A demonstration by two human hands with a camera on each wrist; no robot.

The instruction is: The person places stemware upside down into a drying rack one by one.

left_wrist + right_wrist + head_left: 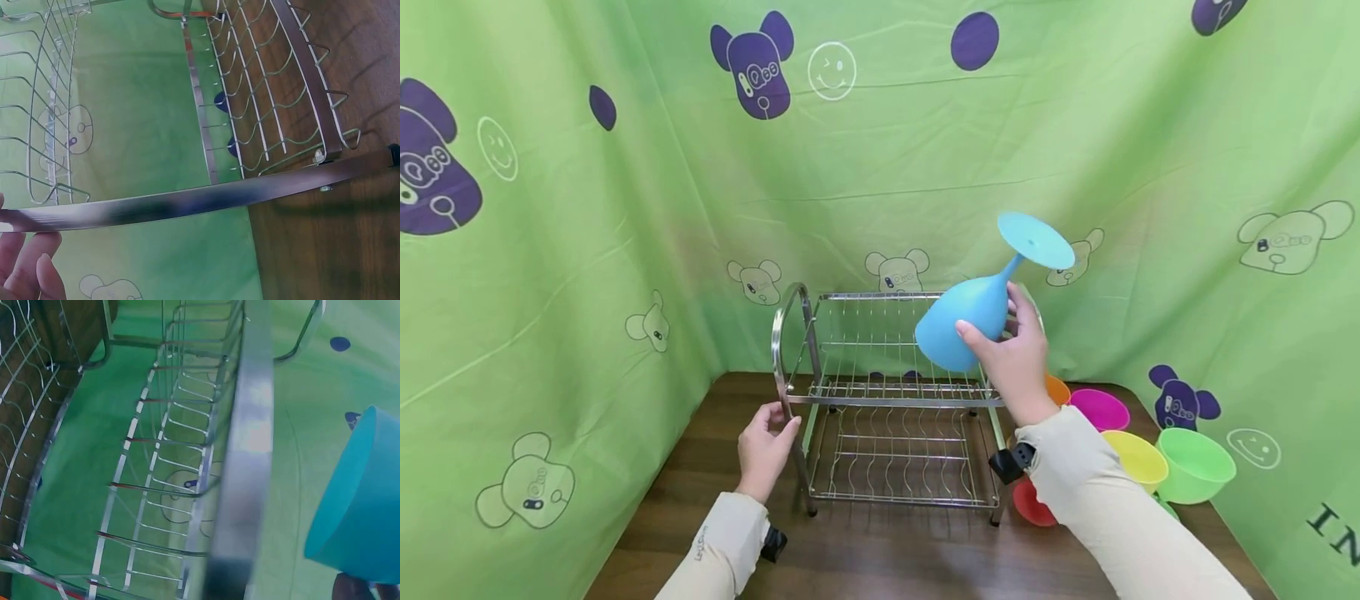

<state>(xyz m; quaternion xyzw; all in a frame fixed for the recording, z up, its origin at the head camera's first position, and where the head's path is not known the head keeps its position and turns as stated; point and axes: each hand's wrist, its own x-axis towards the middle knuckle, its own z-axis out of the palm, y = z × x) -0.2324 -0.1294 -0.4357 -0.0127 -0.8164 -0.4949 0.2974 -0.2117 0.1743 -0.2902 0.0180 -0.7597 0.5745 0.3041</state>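
Observation:
A blue plastic goblet (966, 321) is tilted with its round foot up and its mouth down to the left. My right hand (1018, 358) grips it round the bowl near the stem, over the right part of a two-tier metal dish rack (880, 402). The goblet's mouth shows at the right side of the right wrist view, beside the rack's upper tier. At the rack's left side frame (187, 203), my left hand (765, 450) holds the upright bar with thumb and fingers. In the left wrist view its fingertips (47, 244) are right at that bar.
Right of the rack, partly behind my right arm, several plastic cups and bowls stand on the brown wooden table (677, 517): magenta (1101, 408), yellow (1138, 458), light green (1198, 467), red (1032, 502) and orange (1057, 390). Green patterned cloth (865, 167) encloses the back and sides.

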